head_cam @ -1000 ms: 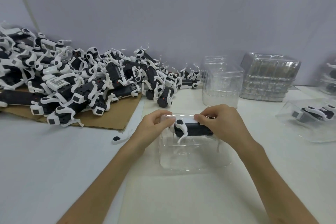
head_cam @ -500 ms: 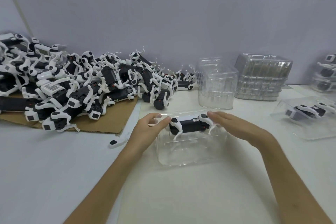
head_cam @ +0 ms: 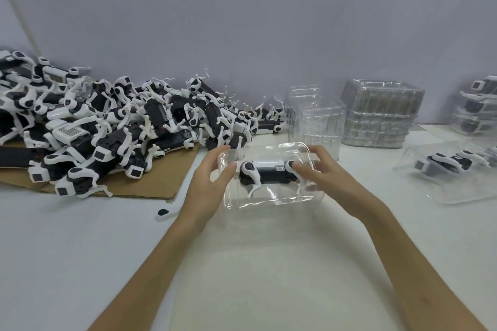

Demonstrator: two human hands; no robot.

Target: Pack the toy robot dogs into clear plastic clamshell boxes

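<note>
A big pile of dogs (head_cam: 107,129) at ten o'clock awaits you. Empty clamshells (head_cam: 382,115) stand at two, a few packed boxes (head_cam: 454,169) at three. At centre the clamshell box (head_cam: 269,196) is gripped at its ends by your left hand (head_cam: 207,185) and right hand (head_cam: 330,180), with one toy robot dog (head_cam: 269,172) inside. Most of the job likely remains.

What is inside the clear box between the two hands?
One toy dog, with a black body and white legs, lies lengthwise inside the box. The fingers of the right hand partly cover its right end, so that part cannot be seen. Nothing else shows inside.
</note>
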